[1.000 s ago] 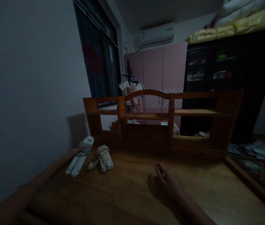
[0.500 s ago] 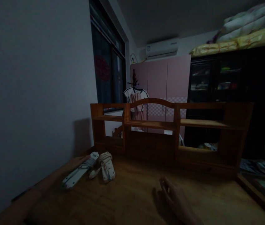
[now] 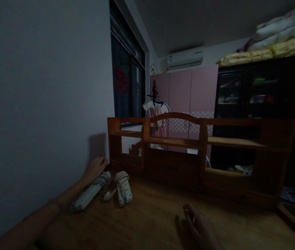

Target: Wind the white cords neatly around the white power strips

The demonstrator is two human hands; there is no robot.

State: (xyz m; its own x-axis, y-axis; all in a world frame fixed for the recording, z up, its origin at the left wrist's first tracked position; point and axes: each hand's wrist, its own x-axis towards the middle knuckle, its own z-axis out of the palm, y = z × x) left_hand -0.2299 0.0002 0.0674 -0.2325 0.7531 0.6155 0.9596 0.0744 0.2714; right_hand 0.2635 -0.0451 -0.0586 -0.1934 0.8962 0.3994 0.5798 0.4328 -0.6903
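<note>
My left hand point(image 3: 94, 169) reaches to the far left corner of the wooden desk point(image 3: 152, 218), fingers curled around the far end of a long white power strip point(image 3: 91, 191) whose cord is wound round it. The strip is tipped onto its edge. Just right of it lies a second, shorter white power strip point(image 3: 123, 188) with its cord wrapped around it and its plug point(image 3: 108, 196) lying loose. My right hand point(image 3: 198, 229) rests low on the desk near the front edge, fingers loosely bent, holding nothing.
A low wooden shelf unit point(image 3: 202, 149) stands along the back of the desk. The grey wall point(image 3: 40, 104) runs close on the left. Behind are a dark window, a pink wardrobe point(image 3: 189, 100), a dark cabinet and papers at the far right.
My left hand has closed on the long power strip's far end and tipped it from flat onto its edge. The view has shifted left and upward; my right hand sits lower in frame.
</note>
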